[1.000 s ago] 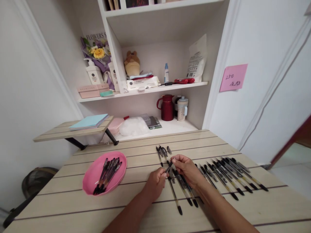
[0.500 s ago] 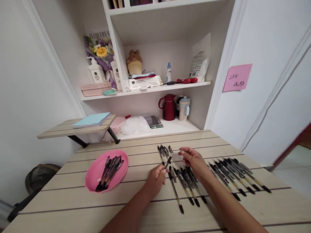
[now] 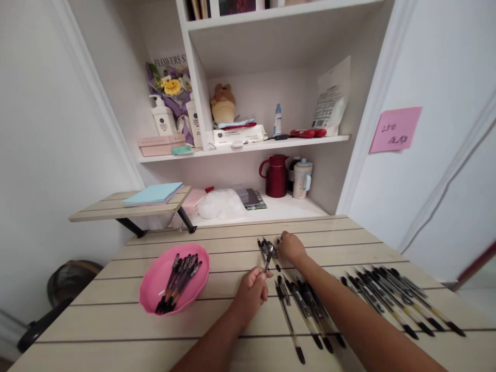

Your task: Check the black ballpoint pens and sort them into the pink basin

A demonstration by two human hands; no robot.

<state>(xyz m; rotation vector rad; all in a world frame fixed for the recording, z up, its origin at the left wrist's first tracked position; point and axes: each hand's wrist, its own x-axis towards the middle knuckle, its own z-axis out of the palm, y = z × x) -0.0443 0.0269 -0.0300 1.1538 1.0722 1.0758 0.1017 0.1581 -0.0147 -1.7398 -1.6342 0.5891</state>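
Note:
My left hand is closed around a black gel pen, its upper end pointing up and away from me. Beyond it, my right hand reaches to the far part of the table with its fingers pinched on a small dark piece that looks like a pen cap, mostly covered by the fingers. Several short black caps lie just left of that hand. Under and beside my right forearm is a group of clear-barrelled pens with black ends.
A pink bowl holding several dark pens stands on the left. Another row of pens lies on the right. At the back are a small raised shelf with blue paper and a cabinet holding a red jug.
My right hand has moved away from the pen in my left hand and reached to the dark piece, its fingers closing. The left hand keeps its pen. The view has shifted slightly.

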